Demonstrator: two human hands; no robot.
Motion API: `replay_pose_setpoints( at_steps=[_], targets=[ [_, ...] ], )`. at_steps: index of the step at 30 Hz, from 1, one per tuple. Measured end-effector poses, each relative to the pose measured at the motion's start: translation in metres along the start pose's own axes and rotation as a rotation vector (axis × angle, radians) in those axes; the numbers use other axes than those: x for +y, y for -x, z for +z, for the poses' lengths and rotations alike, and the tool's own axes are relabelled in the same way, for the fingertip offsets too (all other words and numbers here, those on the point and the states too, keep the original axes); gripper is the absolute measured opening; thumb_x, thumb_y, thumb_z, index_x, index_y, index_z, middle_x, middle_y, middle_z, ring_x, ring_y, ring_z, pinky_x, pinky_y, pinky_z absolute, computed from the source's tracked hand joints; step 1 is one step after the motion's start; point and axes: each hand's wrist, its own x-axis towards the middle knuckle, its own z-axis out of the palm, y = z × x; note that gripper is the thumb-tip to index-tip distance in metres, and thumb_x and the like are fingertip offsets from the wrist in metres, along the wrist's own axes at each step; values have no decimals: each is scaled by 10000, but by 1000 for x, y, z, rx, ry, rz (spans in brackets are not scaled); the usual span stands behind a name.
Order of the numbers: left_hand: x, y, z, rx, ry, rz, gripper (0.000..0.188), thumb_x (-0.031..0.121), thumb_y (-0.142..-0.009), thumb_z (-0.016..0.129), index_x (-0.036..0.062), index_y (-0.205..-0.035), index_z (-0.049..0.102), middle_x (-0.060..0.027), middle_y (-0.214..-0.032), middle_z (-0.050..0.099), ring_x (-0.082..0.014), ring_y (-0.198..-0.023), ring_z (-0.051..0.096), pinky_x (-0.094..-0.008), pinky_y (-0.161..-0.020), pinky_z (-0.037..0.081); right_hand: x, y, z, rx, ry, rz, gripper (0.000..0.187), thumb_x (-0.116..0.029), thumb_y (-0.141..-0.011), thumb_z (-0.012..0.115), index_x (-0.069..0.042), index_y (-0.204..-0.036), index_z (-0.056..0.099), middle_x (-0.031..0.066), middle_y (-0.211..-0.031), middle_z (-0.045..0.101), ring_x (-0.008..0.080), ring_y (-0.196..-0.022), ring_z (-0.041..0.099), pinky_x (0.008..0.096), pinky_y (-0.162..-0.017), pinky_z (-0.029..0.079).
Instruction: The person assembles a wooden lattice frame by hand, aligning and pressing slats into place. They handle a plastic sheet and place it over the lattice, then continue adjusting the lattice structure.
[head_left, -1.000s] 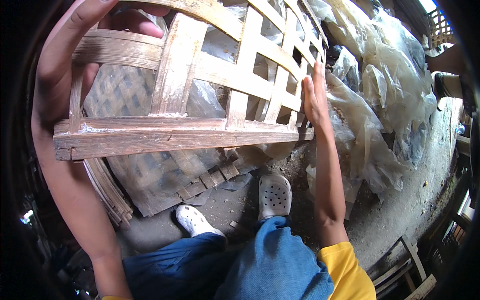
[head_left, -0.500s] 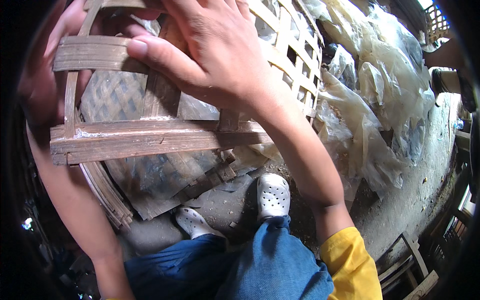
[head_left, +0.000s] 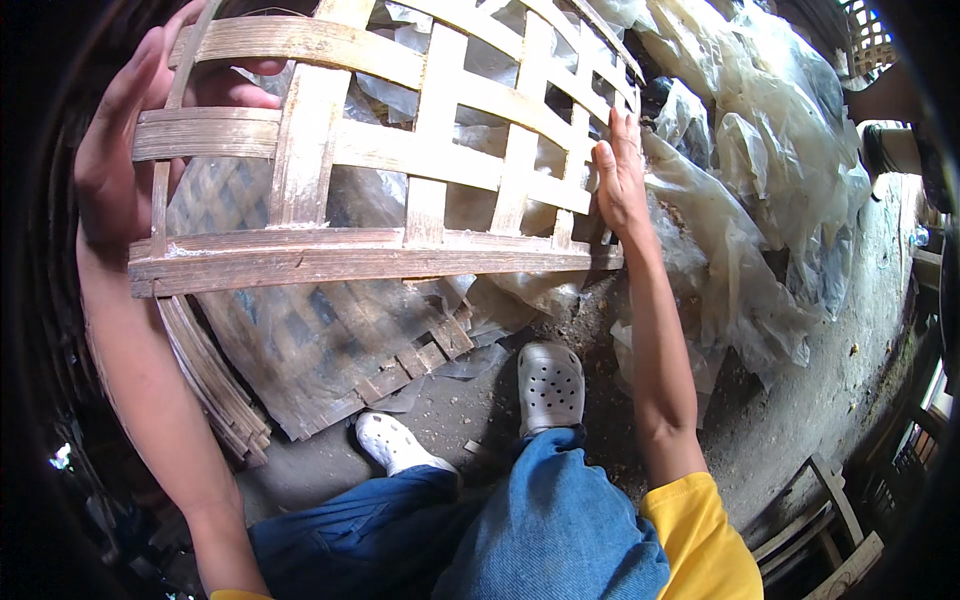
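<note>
Lattice [head_left: 430, 165] of broad pale slats is what I have in play, raised above the floor [head_left: 760, 430], with its straight bottom rail [head_left: 380, 262] toward me and its top edge partly out of view. From my remote seat I see both hands on it: the left hand [head_left: 113, 165] is curled about the left end, thumb up by the outer edge and fingers showing through the gaps, while the right hand [head_left: 624, 180] is flattened, fingers nearly straight, resting against the right edge without closing round it. I judge the step to be steadying the lattice between its two ends; shifting it would call for the left grip to carry while the right palm guides. Below lies a woven mat [head_left: 330, 340], seemingly under thin film, with cloudy plastic sheeting [head_left: 760, 170] heaped to the right and white clogs [head_left: 551, 385] on the floor. I find no brand, label or writing I can read
</note>
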Motion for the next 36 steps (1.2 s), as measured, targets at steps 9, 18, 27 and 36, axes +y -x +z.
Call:
replay_pose_setpoints(
  at_steps=[9, 18, 27, 36],
  targets=[
    [15, 6, -1, 147, -424, 11, 821, 533, -997, 478, 20, -1604, 270, -210, -1542, 464, -268, -1392, 525, -427, -1140, 469, -244, -38, 34, 4, 182, -528, 931, -722, -1003, 320, -62, -1642, 169, 334, -1666, 114, 532, -1530, 150, 690, -1210, 134],
    [18, 14, -1, 190, -535, -23, 835, 539, -982, 499, 16, -1598, 287, -211, -1524, 479, -268, -1372, 544, -434, -1121, 491, -154, -31, 25, -21, -15, -352, 820, -589, -949, 536, -121, -1600, 362, 300, -1671, 186, 434, -1549, 224, 597, -1235, 155],
    [23, 10, 3, 194, -425, -12, 820, 527, -997, 479, 15, -1601, 265, -222, -1542, 457, -280, -1370, 550, -431, -1119, 504, -14, 68, -18, -58, -159, 17, 907, -546, -957, 593, 41, -1582, 298, 302, -1640, 271, 431, -1530, 271, 504, -1239, 221],
    [27, -1, 12, -10, -249, 73, 672, 417, -1058, 425, 36, -1596, 295, -186, -1559, 448, -258, -1366, 554, -398, -1099, 522, -112, 99, -13, 155, 117, -424, 614, -62, -676, 789, -153, -1267, 652, 102, -1401, 620, 342, -1238, 596, 468, -1023, 492]
  ],
)
